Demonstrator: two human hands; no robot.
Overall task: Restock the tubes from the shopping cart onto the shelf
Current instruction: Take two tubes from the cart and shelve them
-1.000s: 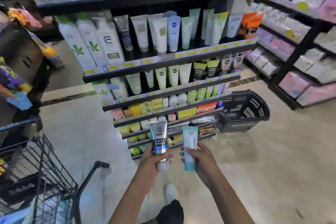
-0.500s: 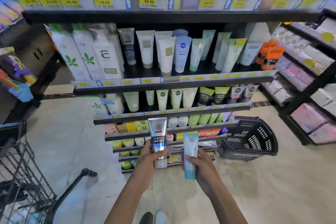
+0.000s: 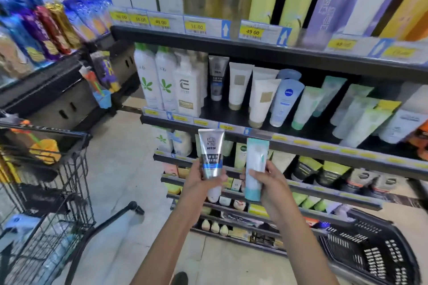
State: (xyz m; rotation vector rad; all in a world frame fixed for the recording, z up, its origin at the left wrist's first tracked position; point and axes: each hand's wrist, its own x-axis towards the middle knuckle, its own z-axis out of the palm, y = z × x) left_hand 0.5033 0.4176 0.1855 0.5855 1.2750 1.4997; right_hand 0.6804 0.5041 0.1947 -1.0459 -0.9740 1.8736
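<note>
Two tubes are up below the tube shelf (image 3: 289,133), the left hand (image 3: 199,183) wrapped round the silver MEN tube (image 3: 211,155), the right hand (image 3: 266,183) round the teal tube (image 3: 254,164); reaching in could topple the leaning Nivea tube (image 3: 286,102)

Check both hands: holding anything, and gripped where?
Left hand grips the silver MEN tube around its lower half, cap end down. Right hand grips the pale teal tube around its lower half, above the cap.
</note>
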